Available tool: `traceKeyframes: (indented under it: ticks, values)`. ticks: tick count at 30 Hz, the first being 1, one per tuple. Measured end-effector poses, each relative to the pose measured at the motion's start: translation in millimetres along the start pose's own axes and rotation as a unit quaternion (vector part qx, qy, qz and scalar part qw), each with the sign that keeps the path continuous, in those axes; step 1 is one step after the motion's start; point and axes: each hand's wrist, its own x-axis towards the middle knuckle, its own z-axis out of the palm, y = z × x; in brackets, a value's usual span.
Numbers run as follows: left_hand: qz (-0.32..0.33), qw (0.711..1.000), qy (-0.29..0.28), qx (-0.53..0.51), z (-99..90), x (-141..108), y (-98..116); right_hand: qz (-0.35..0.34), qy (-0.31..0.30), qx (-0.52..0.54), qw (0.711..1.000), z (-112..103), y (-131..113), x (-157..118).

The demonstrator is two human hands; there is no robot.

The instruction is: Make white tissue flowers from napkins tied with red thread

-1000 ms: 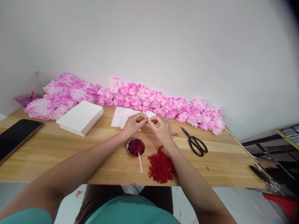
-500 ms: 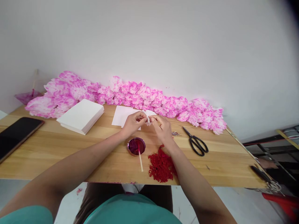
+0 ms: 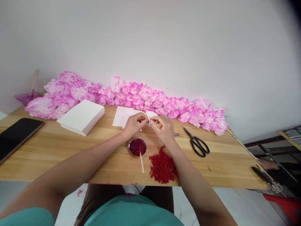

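Observation:
Between my hands is a gathered piece of white tissue paper (image 3: 151, 113), pinched at its middle. My left hand (image 3: 135, 124) closes thumb and finger on its left side. From the right, my right hand (image 3: 164, 126) pinches the same paper, fingertips almost touching those of the left. White paper sheets (image 3: 124, 115) lie flat just behind my left hand. In front of the hands stands a small bowl of dark magenta dye (image 3: 134, 147) with a pale stick (image 3: 141, 163) leaning in it. A tangle of red yarn (image 3: 162, 166) lies beside my right forearm.
Pink-and-white paper flowers (image 3: 141, 95) line the wall. A thick white paper stack (image 3: 82, 116) and a phone (image 3: 18, 136) lie at the left. Black-handled scissors (image 3: 197, 142) rest at the right, and a dark-handled tool (image 3: 262, 174) sits at the right edge.
My right hand's fingers have shifted slightly around the white paper, and the paper has turned a little. The left hand stays almost where it was.

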Motion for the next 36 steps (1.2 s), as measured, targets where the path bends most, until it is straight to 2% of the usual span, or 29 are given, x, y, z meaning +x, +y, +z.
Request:
traceKeyframes:
  ticks: [9,26,36]
  values:
    - [0.007,1.000,-0.008,0.004,0.3,-0.8,0.7,-0.010,0.009,0.007,1.000,2.6,2.8,-0.3]
    - [0.005,1.000,-0.007,0.004,-0.6,-0.3,-1.1,0.015,0.014,0.018,1.000,-0.3,3.0,0.1]
    - [0.038,0.997,-0.022,0.065,-0.7,-3.3,4.6,0.033,0.002,0.044,0.998,0.3,1.1,0.2]
